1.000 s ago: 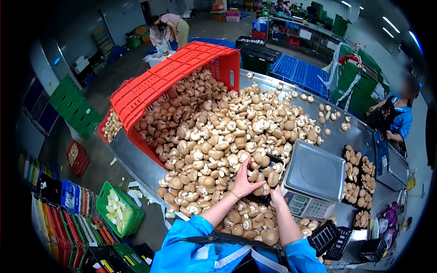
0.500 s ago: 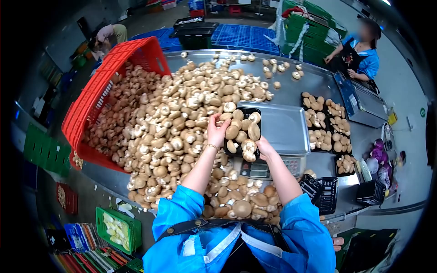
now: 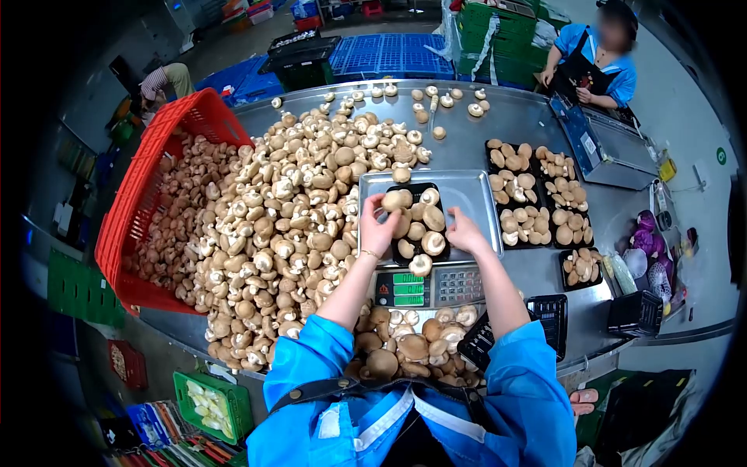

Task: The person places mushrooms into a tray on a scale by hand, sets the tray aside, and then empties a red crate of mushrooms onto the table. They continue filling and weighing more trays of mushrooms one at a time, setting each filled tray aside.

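L hand fingers clamped on mushroom above full black tray on scale; R hand at tray's right edge, fingers' grip unclear

The tray sits on the scale, mushroom pile to its left, filled trays right.

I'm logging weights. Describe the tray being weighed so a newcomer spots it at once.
On the steel table, find the scale with green digits beside the mushroom heap. The black tray sits on its platform, between the person's left hand, gripping a mushroom, and right hand. Unlike the filled trays to its right, it is on the scale, not the tabletop.
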